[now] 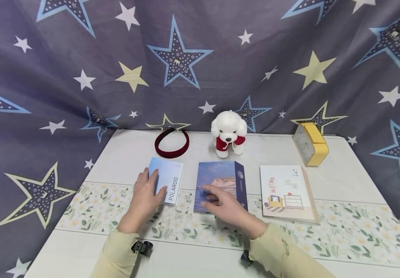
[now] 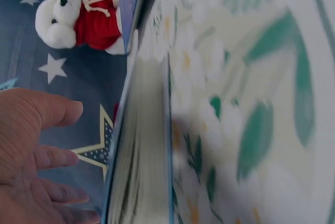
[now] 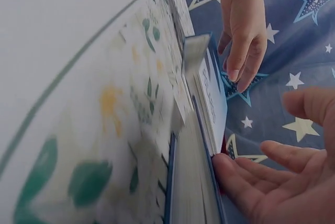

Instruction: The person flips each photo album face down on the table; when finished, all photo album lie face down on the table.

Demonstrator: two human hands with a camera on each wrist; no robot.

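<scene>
My left hand (image 1: 145,195) is over the left side of a light blue book marked POLAROID (image 1: 169,175), fingers spread. In the left wrist view its thick page edge (image 2: 144,140) stands beside the hand, whose fingers are loosely extended. My right hand (image 1: 228,207) is over the lower part of a dark blue book with a painted seaside cliff cover (image 1: 210,173). The right wrist view shows the hand's relaxed fingers (image 3: 246,187) close to the cover, a fingertip right at it, and nothing gripped. Both books lie flat on the table.
Right of the books lies a thick white book with a drawn room (image 1: 283,185). Behind them are a dark red headband (image 1: 172,154), a white plush dog (image 1: 229,129) in a red top and a yellow clock (image 1: 312,144). A starry curtain (image 1: 200,58) hangs behind the table.
</scene>
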